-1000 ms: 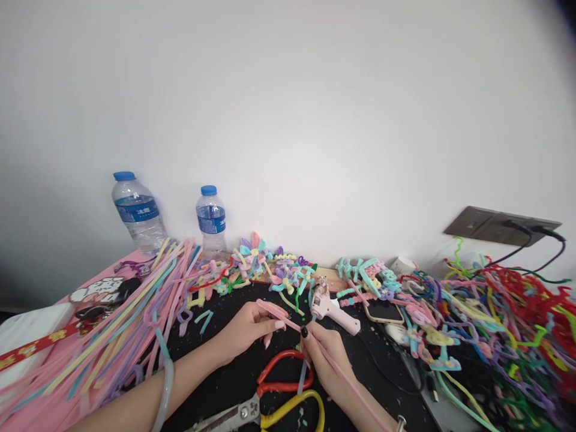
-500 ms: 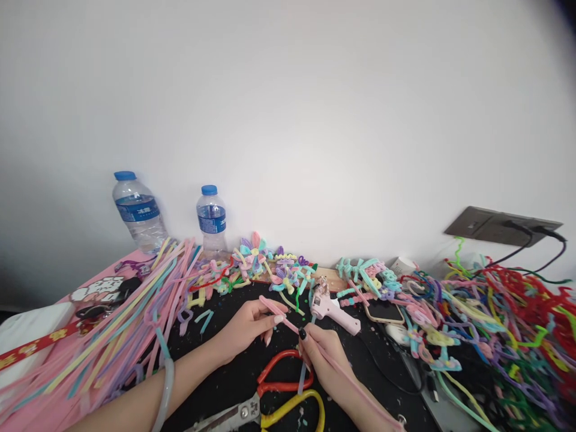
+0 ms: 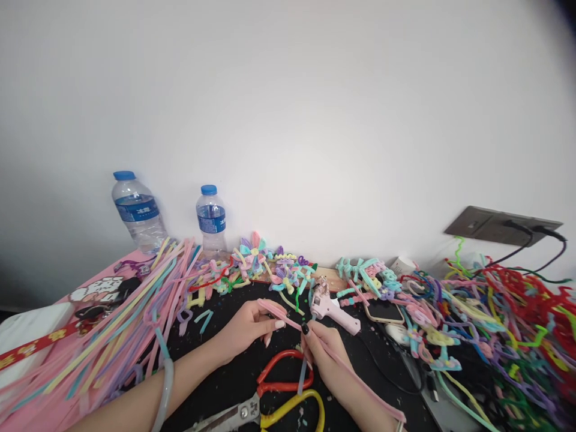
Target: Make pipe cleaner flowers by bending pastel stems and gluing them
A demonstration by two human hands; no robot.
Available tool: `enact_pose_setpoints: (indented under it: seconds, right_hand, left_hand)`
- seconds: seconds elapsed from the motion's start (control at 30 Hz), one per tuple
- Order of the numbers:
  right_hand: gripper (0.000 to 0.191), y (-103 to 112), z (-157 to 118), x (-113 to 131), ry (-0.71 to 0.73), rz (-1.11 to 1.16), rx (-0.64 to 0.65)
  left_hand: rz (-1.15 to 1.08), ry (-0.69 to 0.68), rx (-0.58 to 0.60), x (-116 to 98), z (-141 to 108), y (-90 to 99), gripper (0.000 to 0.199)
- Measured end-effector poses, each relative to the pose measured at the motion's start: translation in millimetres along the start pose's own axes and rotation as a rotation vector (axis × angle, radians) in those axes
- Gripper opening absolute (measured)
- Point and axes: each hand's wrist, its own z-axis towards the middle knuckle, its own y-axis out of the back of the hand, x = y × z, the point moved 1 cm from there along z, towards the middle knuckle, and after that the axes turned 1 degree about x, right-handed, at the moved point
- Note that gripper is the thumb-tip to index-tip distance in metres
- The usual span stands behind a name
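A pink pipe cleaner point(image 3: 290, 321) is stretched between my hands, its left end bent back into a narrow loop. My left hand point(image 3: 254, 324) pinches that looped end between thumb and fingers. Closer to me, my right hand point(image 3: 326, 348) is closed on the same strand, and its long tail runs back along my right forearm. Below the hands lie scissors point(image 3: 245, 411) with one red and one yellow handle. A pale glue stick point(image 3: 303, 378) crosses the handles, partly hidden by my right fingers. Just beyond my right hand rests a pale pink glue gun point(image 3: 335, 312).
Loose pastel pipe cleaners point(image 3: 130, 318) cover the left side. Finished pipe-cleaner flowers point(image 3: 254, 249) line the back, beside two water bottles point(image 3: 211, 219). A phone point(image 3: 384, 311) and a tangled heap of pipe cleaners point(image 3: 517, 336) lie right, below a wall socket point(image 3: 486, 225).
My right hand has shifted slightly right along the pink pipe cleaner. The folded end at my left hand now shows a wider loop. My left hand has barely moved.
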Motion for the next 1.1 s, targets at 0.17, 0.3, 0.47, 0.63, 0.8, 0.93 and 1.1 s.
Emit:
enact_pose_setpoints:
  seconds: [0.17,0.3,0.47,0.63,0.8,0.93,1.1]
  right_hand:
    - [0.042,0.1,0.7,-0.2,0.001,-0.011,0.001]
    - [0.042,-0.3,1.2,-2.1,0.001,-0.011,0.013]
    - [0.040,-1.0,-0.2,-2.7,-0.009,-0.014,0.035]
    - [0.041,-1.3,-1.1,0.0,-0.015,-0.013,0.040]
    - [0.042,-1.1,-0.5,1.2,-0.015,-0.004,0.051]
    - [0.042,-1.3,-0.7,1.2,-0.024,0.017,0.052]
    - [0.041,-2.5,-0.8,-3.7,-0.049,0.088,0.039]
  left_hand:
    - [0.038,0.009,-0.026,-1.7,-1.7,-0.3,0.025]
    - [0.064,0.011,-0.032,-4.6,-2.4,-0.8,0.026]
    - [0.073,0.007,-0.055,-4.1,-1.6,-0.2,0.027]
    - [0.085,0.002,-0.057,-1.4,-1.2,0.7,0.029]
    - [0.102,-0.007,-0.047,-1.1,-1.2,1.1,0.031]
    - [0.103,-0.003,-0.076,0.4,-0.8,1.5,0.030]
    - [0.080,-0.001,-0.073,-0.2,-1.0,1.0,0.029]
